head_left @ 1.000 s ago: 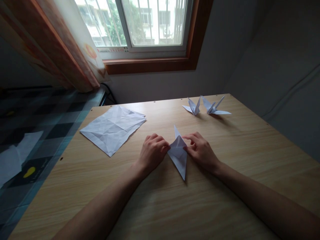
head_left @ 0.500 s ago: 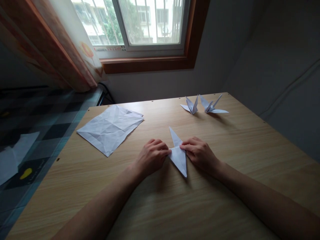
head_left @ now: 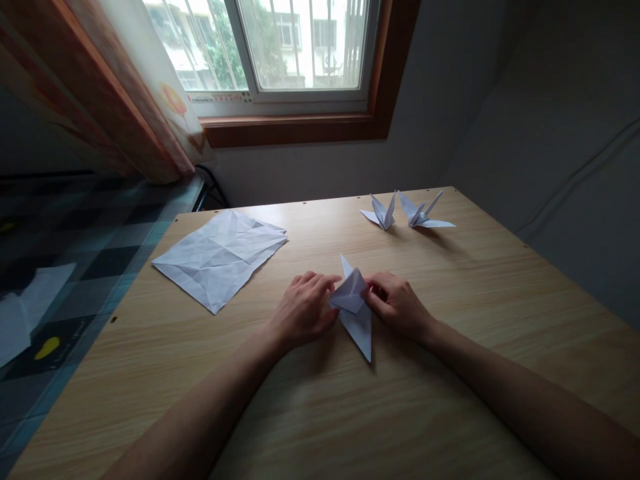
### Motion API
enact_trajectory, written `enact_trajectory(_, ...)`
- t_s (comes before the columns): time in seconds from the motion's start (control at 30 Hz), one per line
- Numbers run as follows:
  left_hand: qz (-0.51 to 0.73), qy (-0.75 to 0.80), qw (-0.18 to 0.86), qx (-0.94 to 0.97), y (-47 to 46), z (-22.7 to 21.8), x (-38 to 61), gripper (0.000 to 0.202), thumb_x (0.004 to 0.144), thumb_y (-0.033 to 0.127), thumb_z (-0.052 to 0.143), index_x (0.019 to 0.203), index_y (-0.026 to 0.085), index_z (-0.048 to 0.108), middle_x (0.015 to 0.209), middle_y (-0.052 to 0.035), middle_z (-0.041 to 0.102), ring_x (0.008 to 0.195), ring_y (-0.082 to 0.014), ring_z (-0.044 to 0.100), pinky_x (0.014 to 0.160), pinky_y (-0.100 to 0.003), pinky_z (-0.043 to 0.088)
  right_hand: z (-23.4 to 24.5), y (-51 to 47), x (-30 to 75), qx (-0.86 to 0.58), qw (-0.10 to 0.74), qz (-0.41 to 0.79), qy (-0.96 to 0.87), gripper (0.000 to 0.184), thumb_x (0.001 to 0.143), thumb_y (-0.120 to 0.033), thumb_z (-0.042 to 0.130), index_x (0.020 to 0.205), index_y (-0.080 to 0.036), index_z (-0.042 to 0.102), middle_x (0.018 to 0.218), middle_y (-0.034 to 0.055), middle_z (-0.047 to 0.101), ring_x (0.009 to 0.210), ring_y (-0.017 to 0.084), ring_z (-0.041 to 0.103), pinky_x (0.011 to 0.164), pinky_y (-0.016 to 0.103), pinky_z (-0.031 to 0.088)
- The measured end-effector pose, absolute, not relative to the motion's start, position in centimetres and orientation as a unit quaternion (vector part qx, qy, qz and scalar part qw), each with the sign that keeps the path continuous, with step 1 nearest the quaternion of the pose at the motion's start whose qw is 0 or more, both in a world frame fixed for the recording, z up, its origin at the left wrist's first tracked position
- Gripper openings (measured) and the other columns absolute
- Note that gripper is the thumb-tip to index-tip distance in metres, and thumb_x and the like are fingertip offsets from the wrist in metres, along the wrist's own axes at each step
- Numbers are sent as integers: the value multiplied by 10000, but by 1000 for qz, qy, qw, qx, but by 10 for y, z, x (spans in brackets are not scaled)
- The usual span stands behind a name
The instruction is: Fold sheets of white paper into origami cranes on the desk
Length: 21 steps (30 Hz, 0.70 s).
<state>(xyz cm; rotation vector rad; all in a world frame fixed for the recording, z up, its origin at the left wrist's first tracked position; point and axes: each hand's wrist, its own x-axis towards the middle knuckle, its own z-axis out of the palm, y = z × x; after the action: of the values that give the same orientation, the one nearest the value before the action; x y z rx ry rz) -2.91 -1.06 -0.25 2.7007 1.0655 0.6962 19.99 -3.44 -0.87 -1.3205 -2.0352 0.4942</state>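
Observation:
A partly folded white origami paper [head_left: 357, 327] rests on the wooden table in front of me. One long point aims toward me and another away, while a raised flap stands up across its middle. From the left, my left hand [head_left: 307, 308] pinches the flap's edge between thumb and fingers. On the opposite side, my right hand [head_left: 397, 300] is closed on the paper's right edge, its fingertips partly hidden behind the flap.
Two folded paper cranes, a left one [head_left: 383, 215] and a right one [head_left: 423, 215], stand near the table's far edge. Creased white sheets [head_left: 217, 260] lie at the left on the table [head_left: 280, 427]. Beyond its left edge, more paper [head_left: 47, 293] lies on a checked cloth [head_left: 117, 227].
The middle of the origami paper, flat before, now has a flap lifted upright between my hands. Both hands have stayed nearly in place.

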Motion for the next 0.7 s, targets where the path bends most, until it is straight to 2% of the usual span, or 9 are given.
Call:
enact_trajectory(0.1,263,363,75,891,-10,-3,-29,528,773,306,689,1229,166,465,1103,-113,635,1007,-269,581,870,-424,459,-9,-32,197,-539,336,221,-740,176,849,-188,584,1018,-187,636,779,16,667,691,170,605,670,287,459)
enact_trajectory(0.2,265,359,51,894,-11,-3,-28,416,796,342,683,1147,181,529,1144,-125,605,1027,-273,563,877,-427,459,-10,-31,194,-557,331,207,-733,303,818,-168,617,1119,-192,589,753,-2,637,701,170,595,674,284,452)
enact_trajectory(0.27,239,349,33,905,-11,-3,-27,294,816,323,669,1077,212,590,1146,-106,608,1027,-272,557,870,-426,455,-10,-31,194,-559,326,178,-741,353,812,-162,625,1160,-191,576,789,11,633,740,178,588,699,295,454)
enact_trajectory(0.33,220,345,19,912,-12,-3,-26,256,827,309,664,1066,229,617,1144,-94,620,1029,-274,556,866,-428,449,-12,-30,195,-553,327,175,-746,399,813,-150,622,1206,-193,564,810,15,635,744,176,583,706,298,461)
enact_trajectory(0.43,241,362,22,900,-11,-4,-27,512,792,426,709,1213,189,540,1152,-120,629,1031,-285,560,875,-439,449,-13,-30,198,-522,355,205,-748,451,814,-123,621,1250,-206,546,766,-9,630,658,148,574,642,270,475)
enact_trajectory(0.5,270,380,31,884,-10,-4,-28,710,740,525,734,1287,159,467,1143,-135,635,1028,-295,565,877,-448,451,-14,-32,200,-480,410,185,-753,385,824,-112,619,1194,-209,580,743,-13,626,615,134,565,602,256,478)
enact_trajectory(0.57,292,382,36,876,-9,-3,-30,750,711,570,740,1281,164,469,1125,-132,643,1020,-300,575,866,-449,455,-12,-37,202,-418,473,118,-767,227,845,-98,603,1035,-216,637,761,5,635,649,138,580,614,260,490)
enact_trajectory(0.63,319,364,34,875,-9,-2,-31,643,729,551,733,1204,169,531,1085,-124,658,988,-292,592,842,-434,463,-10,-42,202,-351,513,47,-781,162,854,-74,590,897,-217,651,794,26,648,716,150,602,652,274,505)
enact_trajectory(0.7,353,328,34,876,-10,0,-30,453,778,467,721,1094,171,586,999,-103,684,910,-257,614,802,-397,475,-7,-48,202,-301,527,9,-795,184,847,-45,589,877,-214,654,831,43,659,767,161,619,681,288,520)
